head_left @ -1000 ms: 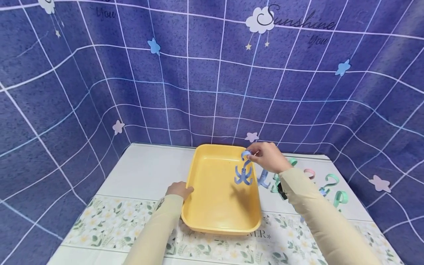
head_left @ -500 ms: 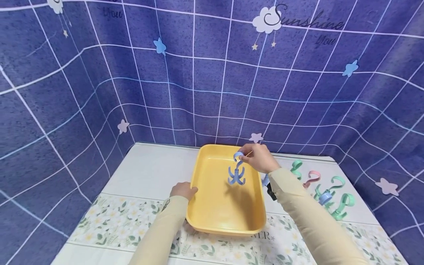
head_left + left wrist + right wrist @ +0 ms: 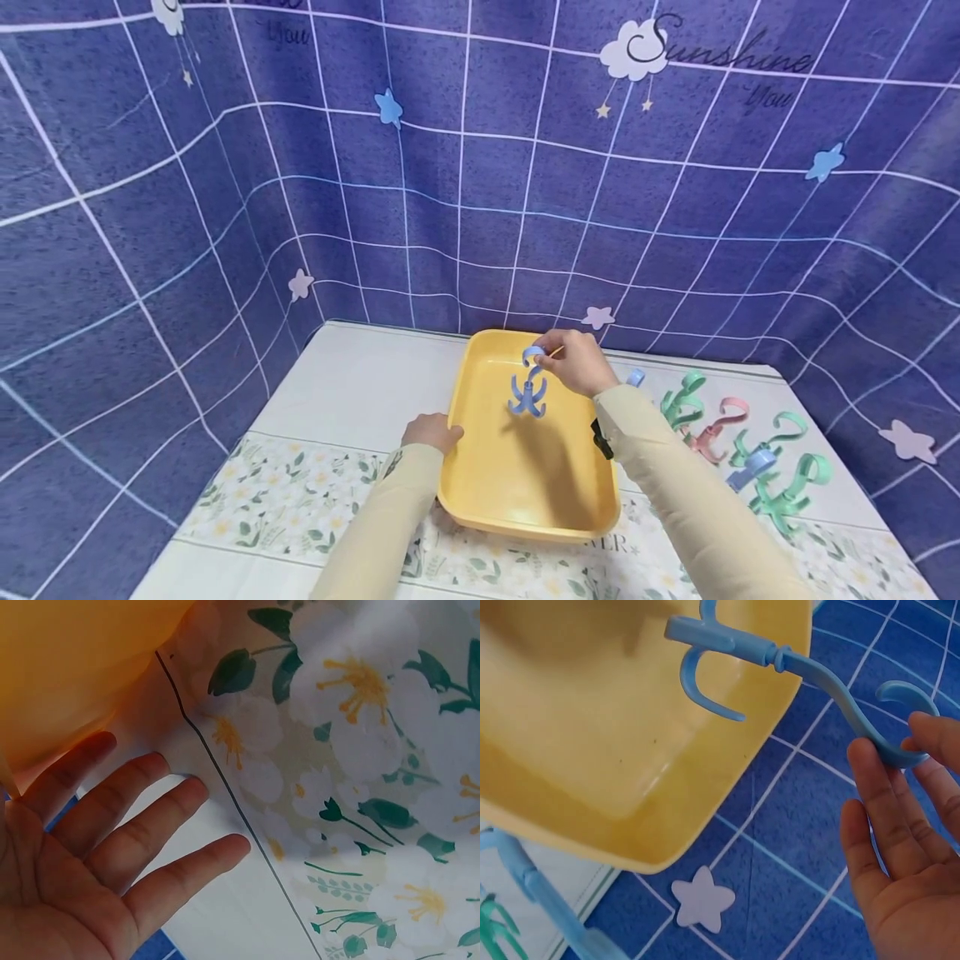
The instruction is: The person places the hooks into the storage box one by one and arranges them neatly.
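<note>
Blue multi-pronged hook (image 3: 528, 396) hangs, long axis nearly upright, over the yellow tray (image 3: 517, 492) in the head view, below the right hand (image 3: 576, 360) (the nearer one); the left hand (image 3: 431, 432) touches the rim. Left wrist view: spread, straightish fingers, hook unseen. Right wrist view: thumb and fingertips pinch its curved top; a second blue hook (image 3: 551, 900) shows beyond the tray.

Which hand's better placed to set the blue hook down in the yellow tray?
Right, likely: the right hand pinches the blue multi-prong hook by its curved top, prongs over the yellow tray. The left hand is at the tray's left rim, holding no hook.
</note>
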Demonstrator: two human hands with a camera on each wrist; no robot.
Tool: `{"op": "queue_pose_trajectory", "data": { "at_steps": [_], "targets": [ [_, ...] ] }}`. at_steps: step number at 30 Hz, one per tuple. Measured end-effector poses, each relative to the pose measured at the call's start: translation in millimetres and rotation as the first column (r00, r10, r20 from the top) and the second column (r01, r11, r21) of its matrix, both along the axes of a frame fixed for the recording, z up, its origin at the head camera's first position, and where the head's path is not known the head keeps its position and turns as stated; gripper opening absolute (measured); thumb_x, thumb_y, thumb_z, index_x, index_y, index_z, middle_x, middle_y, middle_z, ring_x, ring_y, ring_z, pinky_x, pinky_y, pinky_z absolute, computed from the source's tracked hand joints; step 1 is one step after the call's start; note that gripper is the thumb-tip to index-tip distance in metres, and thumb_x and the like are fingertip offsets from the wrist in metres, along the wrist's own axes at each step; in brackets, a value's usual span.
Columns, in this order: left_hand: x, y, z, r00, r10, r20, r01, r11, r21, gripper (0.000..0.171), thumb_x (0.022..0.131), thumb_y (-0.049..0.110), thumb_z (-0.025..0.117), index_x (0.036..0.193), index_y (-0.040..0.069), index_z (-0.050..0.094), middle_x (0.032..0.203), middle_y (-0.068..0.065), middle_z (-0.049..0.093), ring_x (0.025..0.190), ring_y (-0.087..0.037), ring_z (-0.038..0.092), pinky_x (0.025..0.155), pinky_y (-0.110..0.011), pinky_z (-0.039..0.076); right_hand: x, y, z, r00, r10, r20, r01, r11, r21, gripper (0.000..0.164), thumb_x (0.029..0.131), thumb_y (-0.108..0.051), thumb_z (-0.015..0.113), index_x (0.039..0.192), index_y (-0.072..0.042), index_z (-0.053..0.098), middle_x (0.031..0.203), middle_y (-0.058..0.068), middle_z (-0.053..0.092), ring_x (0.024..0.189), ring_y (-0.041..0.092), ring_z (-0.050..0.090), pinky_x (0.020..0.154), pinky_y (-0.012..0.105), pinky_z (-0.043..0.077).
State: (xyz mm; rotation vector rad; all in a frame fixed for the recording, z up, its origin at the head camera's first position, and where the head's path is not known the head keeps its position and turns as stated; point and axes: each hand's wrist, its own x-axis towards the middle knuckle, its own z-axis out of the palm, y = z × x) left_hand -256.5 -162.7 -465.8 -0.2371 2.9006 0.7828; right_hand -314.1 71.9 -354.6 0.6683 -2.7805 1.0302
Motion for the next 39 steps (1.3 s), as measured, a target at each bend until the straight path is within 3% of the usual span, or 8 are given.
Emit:
{"op": "queue_pose_trajectory", "data": {
  "at_steps": [5,13,22,28,39],
  "targets": [
    [-0.1,0,1.6,1.0,0.003,-0.001,-0.003,1.0,-0.029,0.027,0.096,0.025,0.06,0.081,0.003,0.066,0.062,-0.005,0.057,0.055,-0.018,0.055,0.054,-0.03,0.049,-6.6,-11,-5.0,1.0,-0.008,0.011,0.008,1.0,-0.004,0.015,0.091,-0.007,0.073,0.106,-0.003,0.075,0.095,0.011,0.075,0.086,0.03,0.074,0.081,0.044,0.057],
    [-2.3,1,-5.6,1.0,0.01,-0.01,-0.01,0.999,-0.043,0.029,0.097,0.028,0.06,0.081,0.004,0.066,0.062,-0.004,0.057,0.054,-0.018,0.053,0.054,-0.03,0.048,-17.0,-28,-11.6,0.999,-0.044,0.013,0.044,0.999,-0.005,0.015,0.092,-0.01,0.073,0.105,-0.005,0.075,0.096,0.01,0.075,0.087,0.026,0.073,0.079,0.042,0.057],
    [-1.1,-1,-6.1,1.0,0.008,-0.029,-0.01,0.999,-0.037,0.03,0.096,0.027,0.06,0.077,0.004,0.065,0.059,-0.004,0.056,0.052,-0.017,0.053,0.052,-0.029,0.047,-24.3,-42,-31.6,0.995,-0.1,0.011,0.1,0.994,-0.038,0.011,0.093,-0.009,0.072,0.103,-0.005,0.075,0.095,0.008,0.075,0.086,0.025,0.073,0.077,0.041,0.058],
    [0.2,-1,-3.8,0.999,-0.001,-0.033,-0.001,0.997,-0.074,0.031,0.095,0.028,0.06,0.075,0.005,0.063,0.061,-0.005,0.056,0.055,-0.02,0.053,0.056,-0.033,0.048,-26.7,-51,-40.6,0.99,-0.141,0.003,0.141,0.988,-0.056,0.011,0.092,-0.009,0.073,0.101,-0.004,0.076,0.095,0.009,0.075,0.086,0.027,0.073,0.079,0.041,0.057],
    [5.3,1,3.0,0.999,0.022,-0.024,-0.023,0.998,-0.057,0.033,0.096,0.027,0.06,0.071,0.005,0.061,0.058,-0.005,0.054,0.052,-0.018,0.051,0.053,-0.03,0.047,-31.1,-65,-47.5,0.976,-0.218,0.024,0.219,0.975,-0.037,0.014,0.093,-0.012,0.072,0.106,-0.007,0.076,0.098,0.009,0.076,0.09,0.027,0.073,0.083,0.044,0.055]
  ]
}}
